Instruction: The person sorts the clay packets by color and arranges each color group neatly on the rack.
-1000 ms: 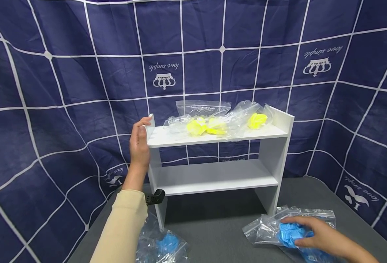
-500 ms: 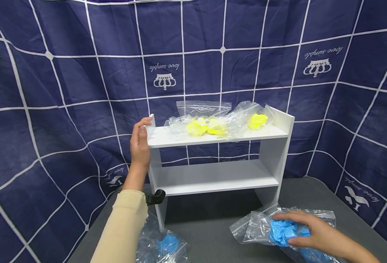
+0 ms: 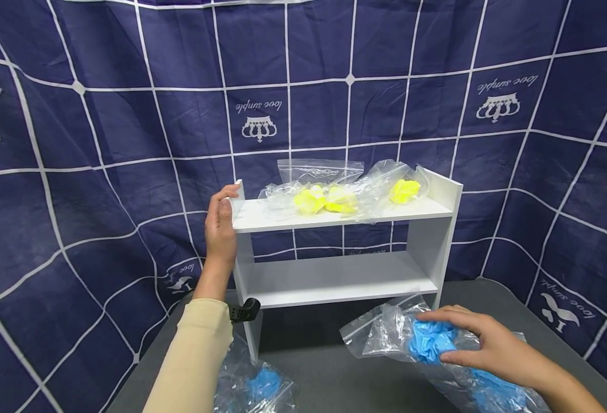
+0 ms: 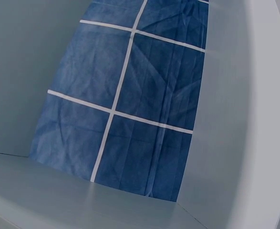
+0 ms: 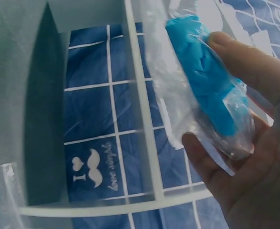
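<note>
My left hand (image 3: 222,226) grips the left side panel (image 3: 238,198) of a small white two-tier shelf (image 3: 339,278). In the left wrist view only white boards (image 4: 235,105) and the cloth behind show. My right hand (image 3: 496,344) holds a clear zip bag (image 3: 380,332) with a crumpled blue item (image 3: 431,341) inside, in front of the shelf's lower right. The right wrist view has the blue item (image 5: 204,71) between thumb and fingers, through the plastic. Another bag with a blue item (image 3: 496,390) lies beneath the right hand.
On the top board lie several clear bags with crumpled yellow items (image 3: 310,201). A further bag with a blue item (image 3: 264,383) lies on the dark grey table (image 3: 334,378) by the shelf's left foot. Blue checked cloth (image 3: 179,115) hangs behind and at both sides.
My right hand has lifted the bag with the blue item off the table and moved it left and up towards the shelf. The left hand stays on the side panel.
</note>
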### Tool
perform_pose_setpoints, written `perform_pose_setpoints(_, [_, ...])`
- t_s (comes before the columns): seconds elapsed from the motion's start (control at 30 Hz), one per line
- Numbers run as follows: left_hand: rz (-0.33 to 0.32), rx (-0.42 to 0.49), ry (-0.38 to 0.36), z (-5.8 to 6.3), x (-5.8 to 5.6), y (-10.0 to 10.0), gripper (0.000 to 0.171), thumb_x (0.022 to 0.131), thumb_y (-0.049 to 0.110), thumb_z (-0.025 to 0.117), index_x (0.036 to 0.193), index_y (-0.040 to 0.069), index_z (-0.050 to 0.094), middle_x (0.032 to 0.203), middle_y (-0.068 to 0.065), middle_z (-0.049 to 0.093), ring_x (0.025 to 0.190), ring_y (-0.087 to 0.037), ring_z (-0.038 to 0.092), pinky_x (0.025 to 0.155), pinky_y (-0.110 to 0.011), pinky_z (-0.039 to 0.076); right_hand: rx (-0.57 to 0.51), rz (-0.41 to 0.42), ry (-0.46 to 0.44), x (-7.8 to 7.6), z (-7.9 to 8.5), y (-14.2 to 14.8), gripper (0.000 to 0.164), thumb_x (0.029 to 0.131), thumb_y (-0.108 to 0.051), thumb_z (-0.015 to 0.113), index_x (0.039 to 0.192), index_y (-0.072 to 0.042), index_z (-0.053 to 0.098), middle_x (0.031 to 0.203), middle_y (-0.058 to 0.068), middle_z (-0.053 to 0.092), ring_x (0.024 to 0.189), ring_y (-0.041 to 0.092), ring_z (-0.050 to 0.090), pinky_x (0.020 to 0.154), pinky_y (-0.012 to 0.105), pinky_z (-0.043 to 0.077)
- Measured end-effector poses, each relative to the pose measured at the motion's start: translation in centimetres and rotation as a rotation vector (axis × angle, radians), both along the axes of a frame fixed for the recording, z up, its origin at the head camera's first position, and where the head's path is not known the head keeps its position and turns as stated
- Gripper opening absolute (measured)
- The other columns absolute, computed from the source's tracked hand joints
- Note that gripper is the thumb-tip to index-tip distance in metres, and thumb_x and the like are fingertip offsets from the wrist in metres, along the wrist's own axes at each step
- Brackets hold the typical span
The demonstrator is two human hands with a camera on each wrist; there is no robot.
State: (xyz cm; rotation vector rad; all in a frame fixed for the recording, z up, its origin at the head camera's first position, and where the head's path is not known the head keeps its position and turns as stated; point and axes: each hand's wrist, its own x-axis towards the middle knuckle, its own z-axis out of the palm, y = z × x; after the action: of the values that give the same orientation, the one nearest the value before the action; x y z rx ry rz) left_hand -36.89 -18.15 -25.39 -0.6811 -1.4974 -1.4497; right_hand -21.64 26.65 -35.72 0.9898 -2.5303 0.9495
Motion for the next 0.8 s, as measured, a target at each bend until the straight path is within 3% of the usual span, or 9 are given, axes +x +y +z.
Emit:
perform_pose_setpoints(0.13, [0.004,-0.009,0.012,0.0,-0.1,0.0,0.041,0.107,0.026,0.035,0.111,-0.012,0.051,0.135,-0.019,0.059,0.139,-0.022,0.047,0.117,-0.031,0.028,-0.027,-0.093,0.049,-0.6,1.3,-0.7,0.06,0.084,-0.02,0.08,0.139,-0.024,0.058,0.129,-0.01,0.062,0.107,-0.002,0.057,0.076,0.021,0.052])
perform_pose_setpoints(0.23, [0.008,-0.011,0.02,0.0,-0.1,0.0,0.044,0.108,0.031,0.036,0.111,-0.011,0.052,0.135,-0.019,0.059,0.137,-0.019,0.048,0.117,-0.031,0.029,-0.035,-0.165,0.056,-1.4,1.6,-1.1,0.06,0.084,-0.022,0.08,0.14,-0.027,0.057,0.134,-0.008,0.061,0.114,-0.01,0.053,0.084,0.018,0.051])
perform_pose_setpoints(0.33, [0.007,-0.012,0.019,-0.1,-0.1,-0.1,0.044,0.108,0.03,0.036,0.111,-0.01,0.052,0.135,-0.019,0.059,0.138,-0.022,0.048,0.117,-0.031,0.028,-0.034,-0.245,0.057,-2.5,1.7,-1.5,0.06,0.085,-0.027,0.08,0.14,-0.031,0.056,0.137,-0.003,0.06,0.117,-0.012,0.05,0.088,0.021,0.051])
perform_pose_setpoints(0.5, [0.02,-0.014,0.005,-0.2,0.0,-0.1,0.036,0.107,0.021,0.035,0.111,-0.01,0.052,0.136,-0.02,0.059,0.141,-0.029,0.045,0.118,-0.032,0.027,-0.064,-0.298,0.053,-4.3,1.9,-2.2,0.06,0.087,-0.029,0.078,0.142,-0.03,0.055,0.138,0.007,0.06,0.111,0.0,0.057,0.086,0.036,0.056])
perform_pose_setpoints(0.6, [0.019,-0.015,0.008,-0.2,0.0,-0.2,0.034,0.106,0.018,0.035,0.111,-0.01,0.052,0.136,-0.02,0.059,0.14,-0.029,0.045,0.118,-0.032,0.027,-0.096,-0.31,0.068,-5.3,1.7,-2.8,0.06,0.088,-0.027,0.077,0.143,-0.027,0.054,0.139,0.012,0.059,0.114,0.015,0.059,0.087,0.046,0.056])
perform_pose_setpoints(0.8, [0.019,-0.023,0.012,0.0,0.0,-0.1,0.034,0.105,0.018,0.035,0.112,-0.011,0.052,0.136,-0.019,0.059,0.14,-0.027,0.046,0.118,-0.032,0.028,-0.187,-0.329,0.074,-7.3,1.0,-3.8,0.06,0.088,-0.02,0.077,0.143,-0.016,0.053,0.137,0.019,0.057,0.118,0.04,0.057,0.093,0.068,0.048])
